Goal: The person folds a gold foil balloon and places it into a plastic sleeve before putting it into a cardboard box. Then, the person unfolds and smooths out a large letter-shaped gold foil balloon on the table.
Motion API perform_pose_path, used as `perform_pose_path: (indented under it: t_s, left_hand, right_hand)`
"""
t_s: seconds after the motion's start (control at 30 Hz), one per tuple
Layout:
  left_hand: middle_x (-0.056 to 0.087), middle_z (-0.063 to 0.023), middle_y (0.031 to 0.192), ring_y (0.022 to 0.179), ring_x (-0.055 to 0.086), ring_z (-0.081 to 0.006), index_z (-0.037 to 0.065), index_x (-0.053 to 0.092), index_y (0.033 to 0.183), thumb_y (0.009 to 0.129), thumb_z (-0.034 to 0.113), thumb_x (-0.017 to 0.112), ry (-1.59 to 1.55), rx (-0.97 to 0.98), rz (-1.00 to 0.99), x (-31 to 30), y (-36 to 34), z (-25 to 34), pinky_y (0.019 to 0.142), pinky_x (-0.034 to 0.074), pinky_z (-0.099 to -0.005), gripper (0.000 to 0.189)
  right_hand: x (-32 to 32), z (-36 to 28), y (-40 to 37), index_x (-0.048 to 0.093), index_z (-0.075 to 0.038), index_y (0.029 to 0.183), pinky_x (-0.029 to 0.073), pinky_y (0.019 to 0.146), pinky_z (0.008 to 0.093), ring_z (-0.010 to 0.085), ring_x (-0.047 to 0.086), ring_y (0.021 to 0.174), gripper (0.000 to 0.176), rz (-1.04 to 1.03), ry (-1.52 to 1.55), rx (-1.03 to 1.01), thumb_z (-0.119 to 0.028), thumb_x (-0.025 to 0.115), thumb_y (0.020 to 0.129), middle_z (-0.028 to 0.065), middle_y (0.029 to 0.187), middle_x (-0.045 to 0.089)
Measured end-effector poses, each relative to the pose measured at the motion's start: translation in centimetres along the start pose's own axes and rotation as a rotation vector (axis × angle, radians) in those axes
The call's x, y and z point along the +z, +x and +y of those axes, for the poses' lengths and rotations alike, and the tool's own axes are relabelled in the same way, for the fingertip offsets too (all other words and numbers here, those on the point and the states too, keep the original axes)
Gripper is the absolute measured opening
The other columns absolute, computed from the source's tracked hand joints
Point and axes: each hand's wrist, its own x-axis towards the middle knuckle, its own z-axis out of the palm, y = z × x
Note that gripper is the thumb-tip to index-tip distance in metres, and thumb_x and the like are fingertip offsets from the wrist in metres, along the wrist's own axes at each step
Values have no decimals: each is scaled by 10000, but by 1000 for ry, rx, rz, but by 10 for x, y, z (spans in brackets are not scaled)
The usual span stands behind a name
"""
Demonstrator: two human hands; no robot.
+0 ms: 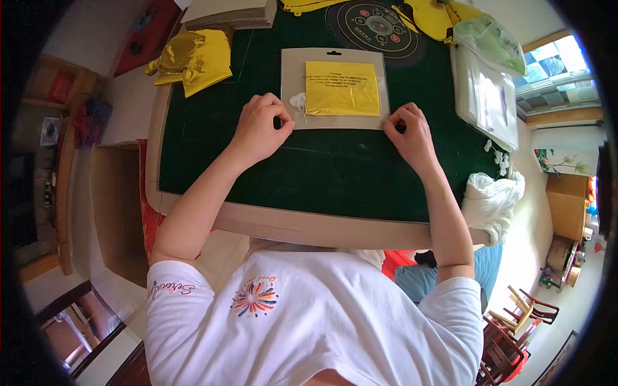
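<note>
A clear package with a beige backing card (293, 71) lies flat on the green table top (322, 174). Inside it are a folded yellow packet (341, 96) with printed text and a small bundle of white string (298, 101). My left hand (262, 125) is closed at the package's lower left corner, thumb and fingers pinched on its edge. At the lower right corner my right hand (411, 132) is closed the same way, pinching that edge. The package has a hanging slot at its top.
Yellow foil packets (196, 61) and a stack of cards (228, 13) lie at the back left. A round dark mat (376, 27) is behind the package. Clear bags (486, 96), a green-white bag (489, 45) and white string (492, 202) are on the right.
</note>
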Motion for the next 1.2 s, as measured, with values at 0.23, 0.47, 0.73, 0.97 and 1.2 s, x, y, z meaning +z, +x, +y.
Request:
perform_pose_path:
  t_s: [0.23, 0.47, 0.73, 0.97, 1.2]
  left_hand:
    - [589, -62, 983, 1008, 534, -228, 45, 641, 777, 796, 132, 711, 78, -104, -26, -4, 2, 13, 928, 426, -373, 113]
    - [592, -71, 963, 985, 546, -234, 35, 640, 758, 784, 148, 717, 117, -118, -40, -5, 4, 17, 902, 442, -382, 140]
    - [593, -71, 928, 969, 549, -247, 36, 638, 751, 774, 143, 719, 79, -142, -27, -3, 5, 16, 915, 433, -383, 136]
    - [598, -64, 923, 965, 549, -237, 37, 640, 741, 775, 139, 715, 72, -126, -2, -3, 5, 14, 905, 438, -378, 131]
    - [608, -67, 930, 960, 549, -233, 39, 670, 765, 792, 165, 724, 14, -163, -28, -8, 3, 9, 877, 449, -370, 140]
  right_hand:
    - [1, -10, 2, 587, 9, 768, 472, 746, 326, 234, 545, 839, 162, -10, -84, 74, -124, 675, 797, 112, 890, 527]
    - [-1, -8, 7, 552, -18, 882, 481, 719, 334, 240, 552, 795, 173, 1, -83, 85, -114, 675, 808, 120, 867, 539]
    - [-11, -13, -3, 563, -25, 982, 495, 747, 345, 270, 606, 854, 157, 236, 28, -148, 10, 607, 836, 121, 941, 591]
    - [16, -41, -26, 468, -121, 1366, 280, 1122, 454, 281, 390, 1329, 455, -94, -226, -478, -151, 554, 920, 110, 1416, 437]
    - [20, -40, -27, 397, -159, 1424, 253, 1132, 454, 269, 324, 1373, 488, -170, -282, -450, -211, 502, 951, 89, 1475, 366]
